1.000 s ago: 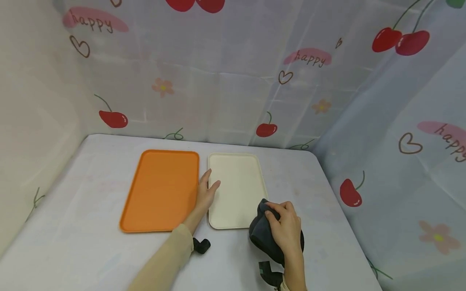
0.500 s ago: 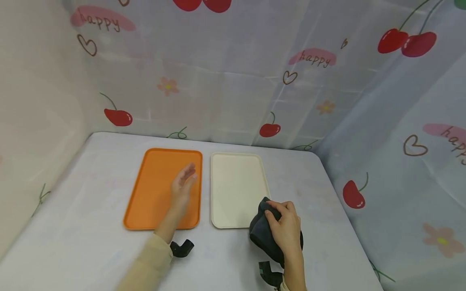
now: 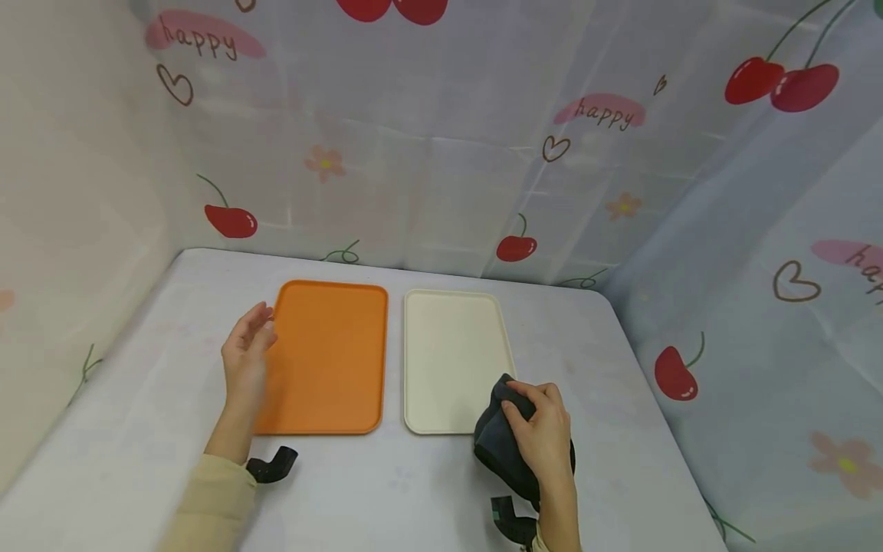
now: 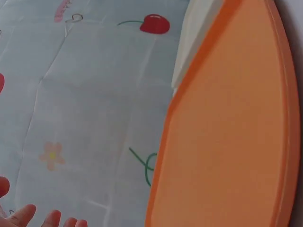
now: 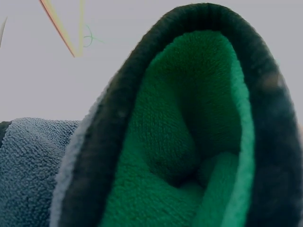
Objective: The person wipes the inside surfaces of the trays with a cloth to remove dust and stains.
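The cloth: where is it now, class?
In the head view, the dark cloth is held in the right hand, right of centre, by the near right corner of the cream tray.

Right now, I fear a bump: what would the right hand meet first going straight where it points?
Holding the dark grey cloth, the right hand would likely meet the cream rectangular tray first, or pass above; height is unclear.

The left tray [image 3: 327,356] lies beside the right tray [image 3: 455,356] on the table [image 3: 393,498], cloth [image 3: 498,441] near the latter's front-right corner.
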`<state>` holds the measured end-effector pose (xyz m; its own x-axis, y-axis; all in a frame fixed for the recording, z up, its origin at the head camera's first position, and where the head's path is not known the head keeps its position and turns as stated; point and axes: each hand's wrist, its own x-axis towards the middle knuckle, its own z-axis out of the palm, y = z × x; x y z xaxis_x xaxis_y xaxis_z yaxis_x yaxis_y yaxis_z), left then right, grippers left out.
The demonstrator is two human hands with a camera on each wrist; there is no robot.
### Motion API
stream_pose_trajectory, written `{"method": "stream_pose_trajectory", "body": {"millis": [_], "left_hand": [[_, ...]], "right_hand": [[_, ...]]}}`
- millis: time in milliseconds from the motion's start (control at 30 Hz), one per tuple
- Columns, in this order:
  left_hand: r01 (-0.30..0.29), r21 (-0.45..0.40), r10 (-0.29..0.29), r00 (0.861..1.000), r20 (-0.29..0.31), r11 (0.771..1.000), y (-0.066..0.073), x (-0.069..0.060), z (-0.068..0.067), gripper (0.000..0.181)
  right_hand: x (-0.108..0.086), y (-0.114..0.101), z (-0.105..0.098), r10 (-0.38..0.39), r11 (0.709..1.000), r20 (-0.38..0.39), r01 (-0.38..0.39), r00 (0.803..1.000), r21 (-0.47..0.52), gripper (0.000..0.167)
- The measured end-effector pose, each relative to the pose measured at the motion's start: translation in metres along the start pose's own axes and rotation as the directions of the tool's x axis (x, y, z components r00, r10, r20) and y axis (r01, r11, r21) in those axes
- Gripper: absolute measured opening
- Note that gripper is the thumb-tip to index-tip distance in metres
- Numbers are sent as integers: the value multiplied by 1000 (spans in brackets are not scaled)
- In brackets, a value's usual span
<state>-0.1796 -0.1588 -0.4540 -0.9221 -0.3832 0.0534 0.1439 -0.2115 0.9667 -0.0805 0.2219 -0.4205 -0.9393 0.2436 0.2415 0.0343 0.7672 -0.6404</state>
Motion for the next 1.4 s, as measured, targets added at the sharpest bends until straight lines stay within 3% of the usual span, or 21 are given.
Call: {"method": "stream_pose_trajectory", "body": {"millis": [100, 233, 367, 433, 533, 667, 833, 900, 1033, 1167, 1300, 1400], "left_hand": [[61, 28, -59, 997, -52, 998, -2, 11, -17, 41], [184, 24, -182, 981, -63, 983, -4, 26, -39, 42], [272, 59, -273, 962, 14, 960, -11, 39, -57, 40], [272, 137, -282, 958, 59, 952, -18, 43, -63, 44], [217, 310, -264, 958, 115, 926, -32, 49, -69, 55], [102, 499, -225, 956, 191, 860, -49, 54, -73, 59], [-32, 599, -165, 948, 272, 800, -64, 55, -74, 61], [-96, 638, -116, 952, 283, 764, -69, 54, -72, 60], [-209, 716, -11, 957, 290, 667, -74, 54, -64, 56], [-237, 764, 62, 966, 250, 601, -75, 55, -60, 54], [-210, 786, 69, 975, 209, 581, -73, 58, -59, 56], [-174, 771, 27, 979, 200, 613, -69, 59, -60, 56]], "right_hand": [[0, 0, 0, -4, 1000, 0, 4, 1000, 2, 30], [0, 0, 1, -9, 1000, 2, 9, 1000, 4, 30], [0, 0, 1, -10, 1000, 2, 10, 1000, 4, 31], [0, 0, 1, -9, 1000, 5, 9, 1000, 4, 31], [0, 0, 2, -3, 1000, 13, 3, 1000, 2, 31], [-1, -1, 2, 8, 1000, 21, -8, 1000, 4, 31], [-1, -2, 2, 15, 1000, 24, -15, 1000, 9, 31], [-2, -3, 2, 16, 1000, 25, -16, 1000, 7, 31], [-2, -4, 2, 20, 1000, 27, -20, 999, 2, 31], [-2, -4, 3, 18, 1000, 25, -18, 1000, 2, 30], [-3, -4, 3, 12, 1000, 16, -12, 1000, -2, 30], [-3, -4, 3, 3, 1000, 13, -3, 1000, 1, 29]]}}
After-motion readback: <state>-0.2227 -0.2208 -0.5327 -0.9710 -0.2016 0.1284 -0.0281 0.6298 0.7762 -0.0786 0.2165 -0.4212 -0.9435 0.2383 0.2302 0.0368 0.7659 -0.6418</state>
